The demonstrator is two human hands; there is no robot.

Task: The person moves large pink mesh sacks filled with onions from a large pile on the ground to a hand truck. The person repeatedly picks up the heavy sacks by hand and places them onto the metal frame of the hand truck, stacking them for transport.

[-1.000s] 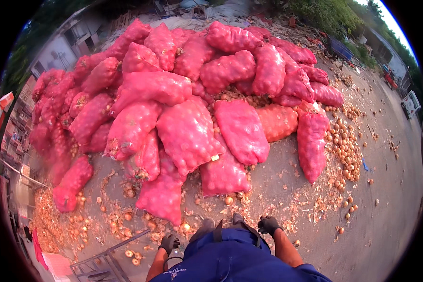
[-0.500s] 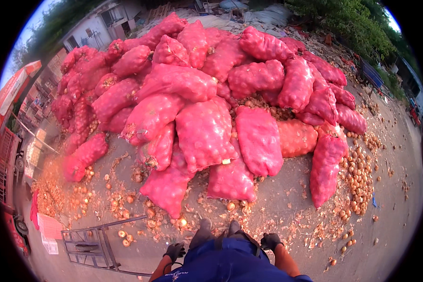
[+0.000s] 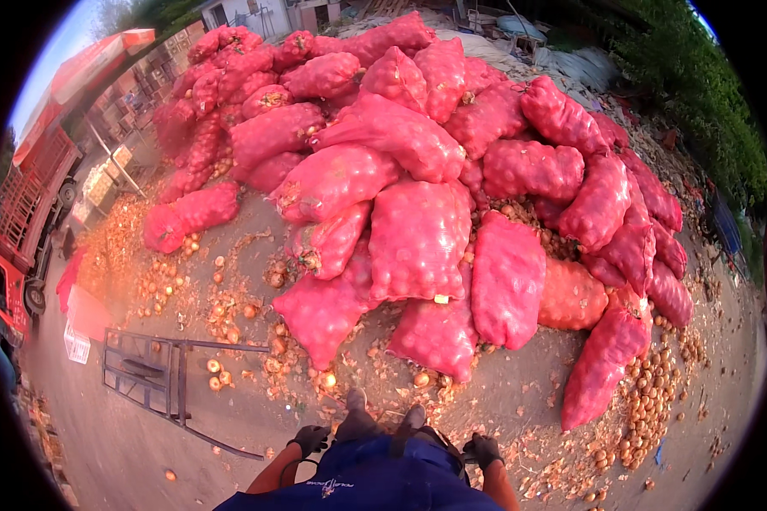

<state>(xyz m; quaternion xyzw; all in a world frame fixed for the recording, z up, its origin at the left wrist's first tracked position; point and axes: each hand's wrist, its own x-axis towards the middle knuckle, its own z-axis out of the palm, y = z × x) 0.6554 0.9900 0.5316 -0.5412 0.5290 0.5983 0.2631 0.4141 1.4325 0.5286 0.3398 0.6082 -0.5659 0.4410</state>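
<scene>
Paved yard [image 3: 136, 460] bore the heaped pink mesh onion sacks [image 3: 422, 243] ahead of the shoes [image 3: 413, 416], left hand [image 3: 311, 439] and right hand [image 3: 483, 450] hanging empty, fingers loosely relaxed; steady footing probably meant avoiding loose onions [image 3: 327, 380]; versus a second earlier, the view had swung left, showing more red truck [image 3: 27, 221].

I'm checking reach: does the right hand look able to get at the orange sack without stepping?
Probably not: the right hand hangs short of the orange sack, with littered ground between.
</scene>
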